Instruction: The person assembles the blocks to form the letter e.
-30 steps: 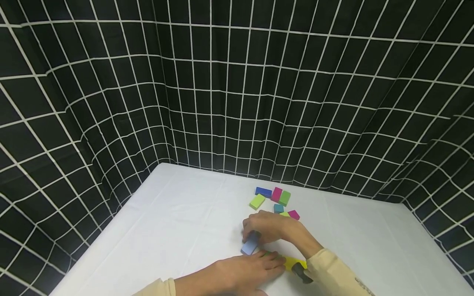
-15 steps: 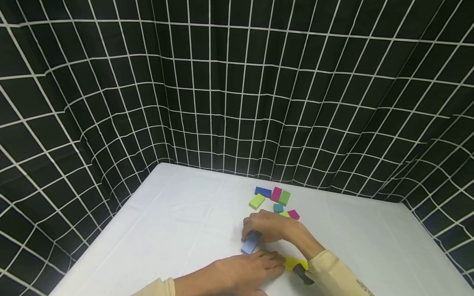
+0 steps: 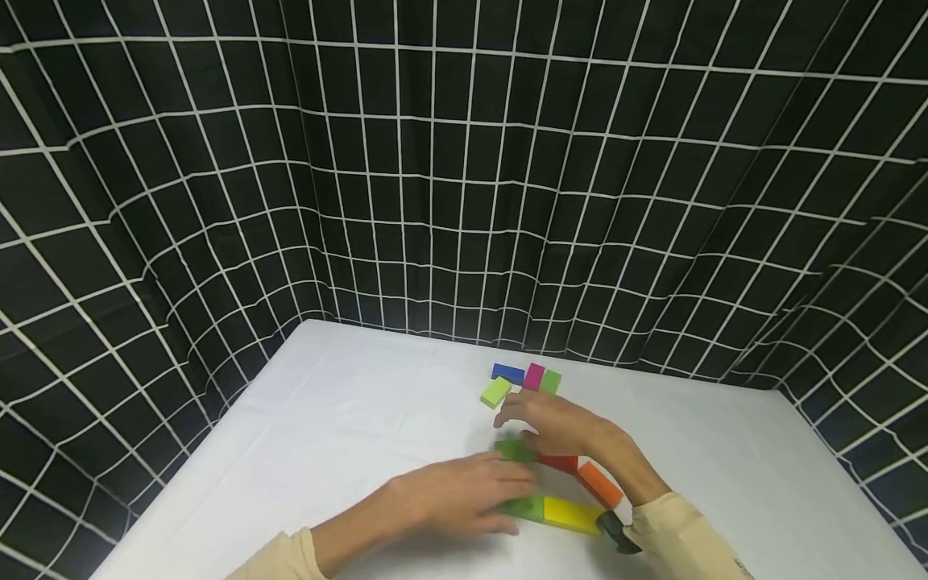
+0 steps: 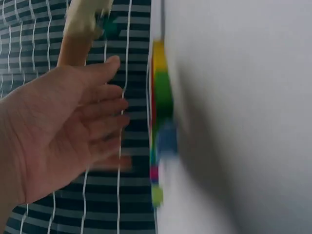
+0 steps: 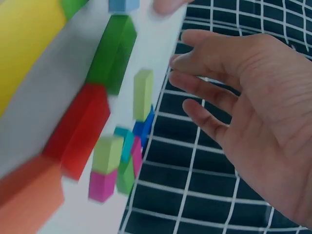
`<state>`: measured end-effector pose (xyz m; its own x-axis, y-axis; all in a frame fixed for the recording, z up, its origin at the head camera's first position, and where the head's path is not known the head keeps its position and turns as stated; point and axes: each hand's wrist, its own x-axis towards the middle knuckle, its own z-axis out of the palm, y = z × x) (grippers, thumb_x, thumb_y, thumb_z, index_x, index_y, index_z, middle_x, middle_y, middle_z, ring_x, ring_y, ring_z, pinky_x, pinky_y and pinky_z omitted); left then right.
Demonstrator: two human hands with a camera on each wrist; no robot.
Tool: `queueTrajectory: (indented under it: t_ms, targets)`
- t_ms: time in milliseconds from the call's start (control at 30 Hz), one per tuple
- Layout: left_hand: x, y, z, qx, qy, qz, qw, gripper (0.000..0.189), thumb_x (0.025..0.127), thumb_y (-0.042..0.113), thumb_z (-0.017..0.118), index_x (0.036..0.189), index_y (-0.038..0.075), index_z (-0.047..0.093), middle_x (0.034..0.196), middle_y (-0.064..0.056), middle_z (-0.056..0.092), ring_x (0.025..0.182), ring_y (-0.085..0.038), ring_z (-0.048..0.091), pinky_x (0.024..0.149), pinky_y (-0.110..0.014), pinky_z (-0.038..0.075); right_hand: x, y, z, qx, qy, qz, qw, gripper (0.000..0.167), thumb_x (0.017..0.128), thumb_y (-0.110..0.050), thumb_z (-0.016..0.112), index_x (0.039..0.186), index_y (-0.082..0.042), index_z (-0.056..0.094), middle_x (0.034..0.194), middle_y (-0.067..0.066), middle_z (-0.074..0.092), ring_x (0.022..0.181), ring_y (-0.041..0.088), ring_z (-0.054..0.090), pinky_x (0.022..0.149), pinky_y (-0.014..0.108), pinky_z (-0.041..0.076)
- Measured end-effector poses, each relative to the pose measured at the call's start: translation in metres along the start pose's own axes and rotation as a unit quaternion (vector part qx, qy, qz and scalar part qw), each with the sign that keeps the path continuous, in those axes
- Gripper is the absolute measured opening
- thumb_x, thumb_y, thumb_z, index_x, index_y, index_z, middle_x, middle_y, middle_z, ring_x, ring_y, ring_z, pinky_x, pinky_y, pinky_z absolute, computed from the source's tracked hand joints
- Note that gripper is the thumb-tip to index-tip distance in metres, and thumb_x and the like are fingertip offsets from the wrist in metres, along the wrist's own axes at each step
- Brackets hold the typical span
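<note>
Coloured blocks on a white tabletop (image 3: 362,403), mid to right, partly under the hands. Nearest: a green block (image 3: 528,507) and a yellow block (image 3: 571,515), end to end. Beyond them an orange block (image 3: 600,485), a red block (image 3: 558,463) and a dark green block (image 3: 513,451) run on in a bent chain, adjoining at their ends in the right wrist view. Light blue block (image 5: 123,5) at the dark green one's far end; contact unclear.

Farther back: blue block (image 3: 508,373), magenta block (image 3: 534,375) and mid-green block (image 3: 551,381) close together, lime block (image 3: 496,392) just in front. Right wrist view adds a teal block (image 5: 126,141), plus a second lime block (image 5: 107,155) against a pink block (image 5: 103,186).

Surface: smooth white covering, faint creases, soft shadows below the hands. Room: black curtain (image 3: 435,201) with white grid lines, folded, enclosing back and both sides.

Left hand (image 3: 464,493): reaches in from lower left, raised over the near blocks, slightly blurred; palm open, fingers extended, thumb apart, holding nothing. Right hand (image 3: 557,420): angled in from lower right above the red and dark green blocks, fingers parted and loosely bent, grasp empty. Cream sleeves (image 3: 681,528) on both arms.
</note>
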<state>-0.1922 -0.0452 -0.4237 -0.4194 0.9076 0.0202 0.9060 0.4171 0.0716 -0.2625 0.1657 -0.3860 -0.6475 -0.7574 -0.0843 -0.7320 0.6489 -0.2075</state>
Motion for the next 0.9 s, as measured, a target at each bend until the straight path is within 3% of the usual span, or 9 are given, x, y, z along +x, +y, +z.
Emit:
queueTrajectory:
  t_ms: [167, 300, 433, 533, 733, 900]
  targets:
    - [-0.025, -0.032, -0.002, -0.046, -0.008, -0.043, 0.998, 0.043, 0.105, 0.038, 0.061, 0.144, 0.019, 0.063, 0.152, 0.01, 0.06, 0.139, -0.009, 0.058, 0.12, -0.028, 0.045, -0.011, 0.007, 0.003, 0.004, 0.002, 0.001, 1.0, 0.035, 0.091, -0.002, 0.075, 0.123, -0.015, 0.076, 0.122, -0.001, 0.074, 0.118, 0.023, 0.068, 0.106, 0.05, 0.057]
    - [-0.03, -0.044, 0.008, -0.064, -0.019, -0.03, 0.9973, 0.043, 0.106, 0.036, 0.061, 0.144, 0.017, 0.064, 0.154, 0.007, 0.059, 0.141, -0.011, 0.057, 0.12, -0.027, 0.045, -0.035, 0.01, 0.011, 0.012, -0.016, 0.021, 0.9996, 0.044, 0.09, -0.014, 0.08, 0.133, -0.018, 0.071, 0.139, 0.004, 0.067, 0.127, 0.028, 0.064, 0.106, 0.052, 0.057]
    - [-0.029, -0.046, 0.014, -0.06, -0.019, -0.02, 0.9978, 0.044, 0.106, 0.035, 0.061, 0.145, 0.015, 0.063, 0.155, 0.006, 0.058, 0.142, -0.011, 0.057, 0.119, -0.026, 0.046, -0.069, 0.01, 0.017, 0.017, -0.019, 0.091, 0.9955, 0.063, 0.082, -0.031, 0.09, 0.14, -0.02, 0.067, 0.147, 0.008, 0.061, 0.129, 0.036, 0.062, 0.101, 0.056, 0.058]
    - [-0.028, -0.045, 0.013, -0.055, -0.017, -0.026, 0.998, 0.045, 0.105, 0.035, 0.063, 0.146, 0.015, 0.062, 0.155, 0.007, 0.057, 0.141, -0.011, 0.057, 0.119, -0.026, 0.046, -0.094, 0.011, 0.021, 0.023, -0.013, 0.12, 0.9924, 0.062, 0.076, -0.033, 0.093, 0.133, -0.021, 0.072, 0.142, 0.007, 0.065, 0.124, 0.035, 0.064, 0.099, 0.057, 0.059]
    - [-0.027, -0.046, 0.012, -0.06, -0.022, -0.044, 0.997, 0.047, 0.104, 0.034, 0.065, 0.147, 0.015, 0.061, 0.155, 0.007, 0.058, 0.143, -0.011, 0.056, 0.12, -0.027, 0.045, -0.113, 0.014, 0.035, 0.034, 0.013, 0.111, 0.9932, 0.057, 0.07, -0.029, 0.097, 0.123, -0.018, 0.078, 0.134, 0.005, 0.069, 0.117, 0.028, 0.066, 0.096, 0.047, 0.061]
    - [-0.028, -0.045, 0.016, -0.061, -0.022, -0.049, 0.9967, 0.049, 0.104, 0.036, 0.064, 0.148, 0.016, 0.06, 0.156, 0.008, 0.057, 0.143, -0.012, 0.056, 0.12, -0.029, 0.045, -0.115, 0.013, 0.038, 0.039, 0.014, 0.102, 0.9939, 0.05, 0.075, -0.021, 0.094, 0.122, -0.017, 0.078, 0.131, 0.004, 0.07, 0.116, 0.027, 0.066, 0.096, 0.047, 0.061]
